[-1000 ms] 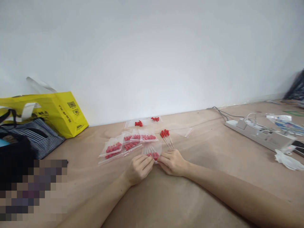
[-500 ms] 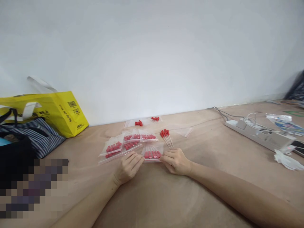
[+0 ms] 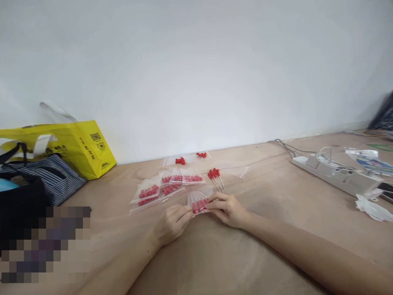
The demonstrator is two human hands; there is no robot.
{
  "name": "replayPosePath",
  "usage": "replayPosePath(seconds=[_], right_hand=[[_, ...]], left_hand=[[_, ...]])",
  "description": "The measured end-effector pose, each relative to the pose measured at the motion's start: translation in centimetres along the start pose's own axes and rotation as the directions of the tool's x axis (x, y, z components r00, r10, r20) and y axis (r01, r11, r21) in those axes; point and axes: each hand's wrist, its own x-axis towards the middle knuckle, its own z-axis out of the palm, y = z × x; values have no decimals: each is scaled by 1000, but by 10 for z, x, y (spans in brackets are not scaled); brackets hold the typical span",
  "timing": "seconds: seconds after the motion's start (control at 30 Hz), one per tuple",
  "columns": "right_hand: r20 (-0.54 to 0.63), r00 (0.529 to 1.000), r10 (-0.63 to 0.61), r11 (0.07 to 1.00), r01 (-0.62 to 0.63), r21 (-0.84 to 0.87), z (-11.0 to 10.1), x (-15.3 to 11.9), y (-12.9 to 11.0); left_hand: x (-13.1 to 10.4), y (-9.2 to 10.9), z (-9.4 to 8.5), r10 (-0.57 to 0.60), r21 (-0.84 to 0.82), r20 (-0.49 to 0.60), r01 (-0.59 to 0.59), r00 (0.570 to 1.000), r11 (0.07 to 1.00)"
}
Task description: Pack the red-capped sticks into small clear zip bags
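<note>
Both hands hold one small clear zip bag (image 3: 199, 200) with red-capped thin tubes inside, low over a tan wooden surface (image 3: 270, 205). My left hand (image 3: 173, 221) pinches its lower left corner. My right hand (image 3: 229, 209) grips its right edge. Just beyond the bag lie several filled bags of red-capped pieces (image 3: 166, 186), overlapping one another. A loose bunch of red-capped tubes (image 3: 216, 179) lies bare, right of those bags. An empty clear bag (image 3: 238, 170) rests further right.
A yellow shopping bag (image 3: 76, 145) and a striped dark bag (image 3: 46, 176) stand at the left by the white wall. A white power strip (image 3: 334, 174) with cables, packets and white tissue (image 3: 371, 209) lie at the right. Two more small bags (image 3: 190, 157) sit near the wall.
The hands spread apart along the bag's bottom edge, then closed in again. The bag now sits tilted, with its left corner lower, between both hands.
</note>
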Motion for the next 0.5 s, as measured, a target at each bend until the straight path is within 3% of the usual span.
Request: replayPosePath(seconds=[0.1,0.17,0.27,0.33,0.5], right_hand=[[-3,999,42,993,-42,113,-7,1,-1],[-50,987,152,976,-142,165,-17,4,3],[-199,907,371,913,-317,255,-35,14,18],[-273,855,441,879,-351,323,-41,25,35],[-297,851,432,883,-332,332,-16,56,80]], left_hand=[[-2,-1,-1,-94,-80,32,96,995,992],[-3,-4,-3,-210,-108,88,219,974,970],[-3,-9,-5,-340,-105,188,363,921,926],[-3,-10,-5,-379,-117,265,419,887,900],[-3,-9,-3,-395,-121,364,464,843,878]])
